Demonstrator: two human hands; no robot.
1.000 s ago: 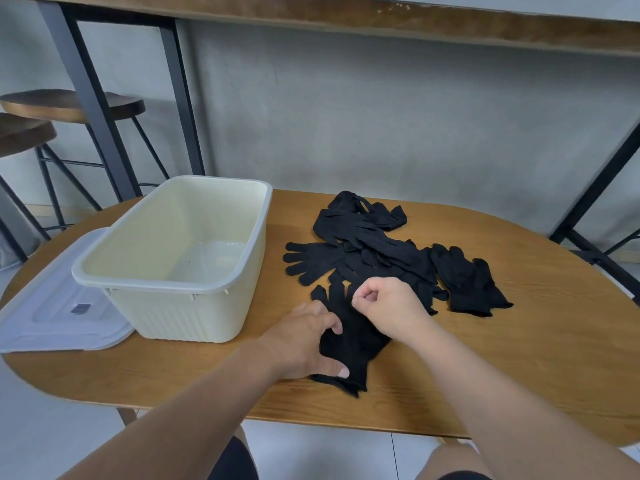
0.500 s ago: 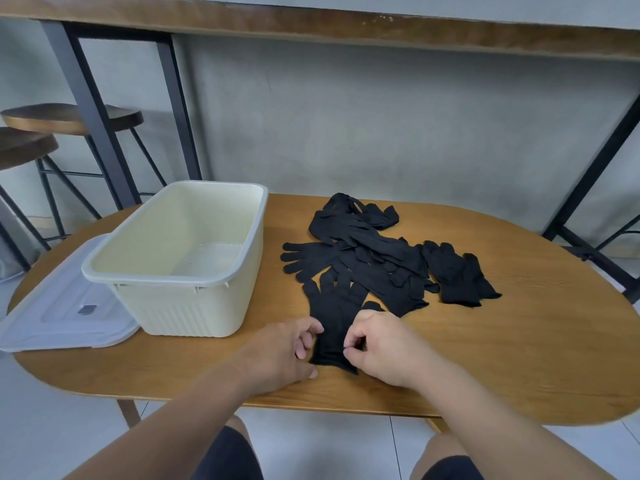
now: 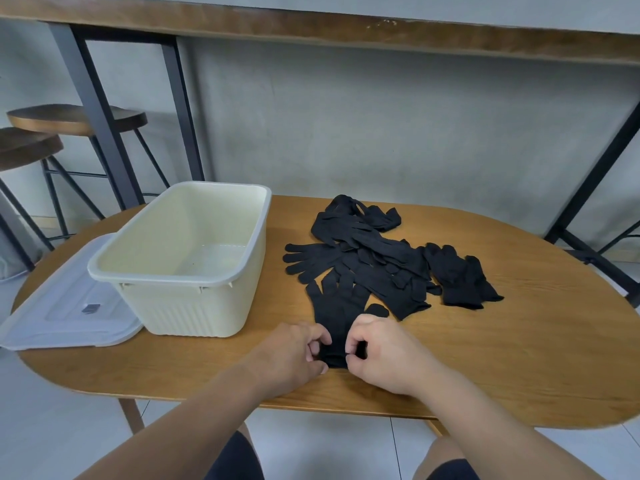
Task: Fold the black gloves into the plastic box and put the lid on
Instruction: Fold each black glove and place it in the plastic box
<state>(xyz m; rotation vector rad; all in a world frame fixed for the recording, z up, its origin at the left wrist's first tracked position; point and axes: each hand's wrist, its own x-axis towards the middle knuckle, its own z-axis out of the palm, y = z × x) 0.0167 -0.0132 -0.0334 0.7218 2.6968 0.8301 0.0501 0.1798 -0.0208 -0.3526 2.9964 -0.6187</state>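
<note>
Oval wooden table [image 3: 519, 358] fills the view, its near edge just under both wrists, right half bare wood past the gloves, a narrow strip of free wood in front of the box. Cream plastic box [image 3: 194, 299] sits open and empty on the left half, well inside the edges; clear lid [image 3: 65, 317] lies flat beside it on its left, touching the box base and overhanging the table's left end. Pile of black gloves [image 3: 377, 258] loose at centre, just right of the box, with a small separate clump [image 3: 460, 282] on its right side. One glove [image 3: 337, 306] lies flat (fingers pointing away) between the pile and the near edge. Left hand [image 3: 294, 351] and right hand [image 3: 377, 351] both pinch its cuff, thumb against fingers, closed on the fabric at opposite sides. Versus half a second ago: both hands have closed in on the cuff, the glove now lies straighter, box, lid and pile unchanged
</note>
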